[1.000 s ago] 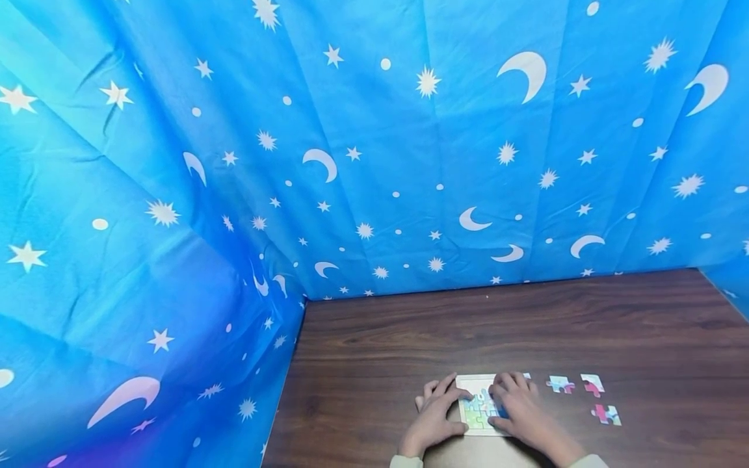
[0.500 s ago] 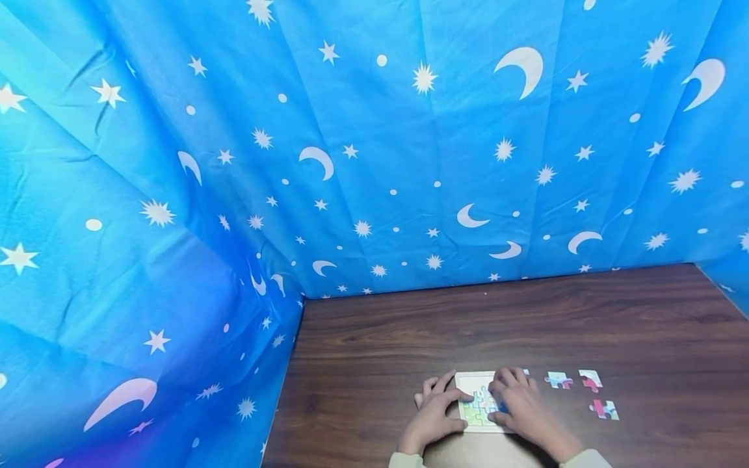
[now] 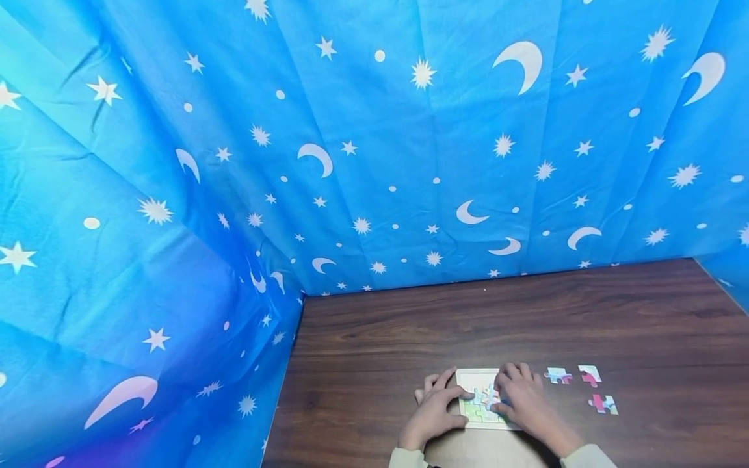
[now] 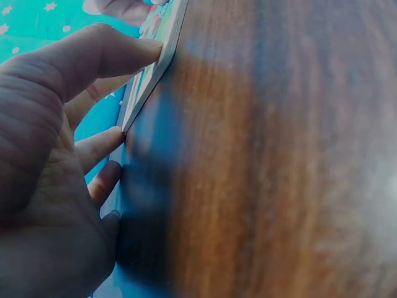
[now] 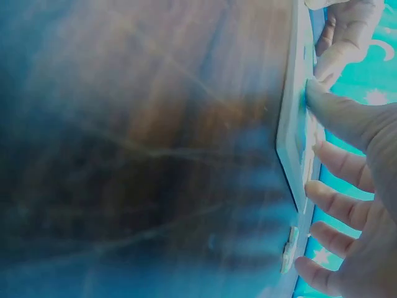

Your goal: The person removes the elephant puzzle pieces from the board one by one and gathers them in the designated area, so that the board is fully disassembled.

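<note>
Find the framed jigsaw tray (image 3: 478,378) on the wood-grain table (image 3: 380,344) at 5 o'clock: probably light, stiff, best held by opposite edges. See left hand (image 3: 434,414) spread at its 9, right hand (image 3: 523,398) touching with parted fingers at 3, loose jigsaw pieces (image 3: 590,374) beyond.

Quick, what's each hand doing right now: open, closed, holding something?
Left hand: open, fingers spread, touching the puzzle board.
Right hand: fingers down at the puzzle board; whether it pinches anything can't be told.

The head view shows three loose puzzle pieces (image 3: 558,376) (image 3: 590,376) (image 3: 603,404), one puzzle tray (image 3: 476,371), one table (image 3: 398,344), two sleeves (image 3: 407,459) (image 3: 588,457) and two grips (image 3: 434,414) (image 3: 522,398).
</note>
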`<state>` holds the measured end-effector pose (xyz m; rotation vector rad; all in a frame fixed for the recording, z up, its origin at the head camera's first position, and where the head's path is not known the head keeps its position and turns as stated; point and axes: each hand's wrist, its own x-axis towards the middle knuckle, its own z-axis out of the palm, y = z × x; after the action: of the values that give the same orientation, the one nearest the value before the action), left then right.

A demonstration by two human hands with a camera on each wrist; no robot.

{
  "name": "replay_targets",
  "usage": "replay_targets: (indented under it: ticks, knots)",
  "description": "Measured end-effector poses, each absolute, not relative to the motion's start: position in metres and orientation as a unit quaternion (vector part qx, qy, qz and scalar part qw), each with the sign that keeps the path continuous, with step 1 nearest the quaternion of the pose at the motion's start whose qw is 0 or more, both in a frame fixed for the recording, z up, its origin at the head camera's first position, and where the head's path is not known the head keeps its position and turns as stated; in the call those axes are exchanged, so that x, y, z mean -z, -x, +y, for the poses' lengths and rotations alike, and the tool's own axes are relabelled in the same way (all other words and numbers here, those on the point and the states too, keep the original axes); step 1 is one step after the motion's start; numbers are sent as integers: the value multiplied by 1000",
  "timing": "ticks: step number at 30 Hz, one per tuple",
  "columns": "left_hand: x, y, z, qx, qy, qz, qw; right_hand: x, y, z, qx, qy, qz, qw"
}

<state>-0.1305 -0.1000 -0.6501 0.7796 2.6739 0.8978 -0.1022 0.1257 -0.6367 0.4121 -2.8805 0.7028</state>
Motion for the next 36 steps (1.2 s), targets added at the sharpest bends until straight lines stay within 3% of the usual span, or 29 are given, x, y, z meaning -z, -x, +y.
replay_targets:
  ticks: [17, 36]
  knots:
    - [655, 133, -102, -295, -270, 911, 97, 622, 103, 141, -181, -239, -935, 191]
    - [656, 133, -100, -289, -240, 919, 119, 620, 95, 175, -184, -266, -905, 277]
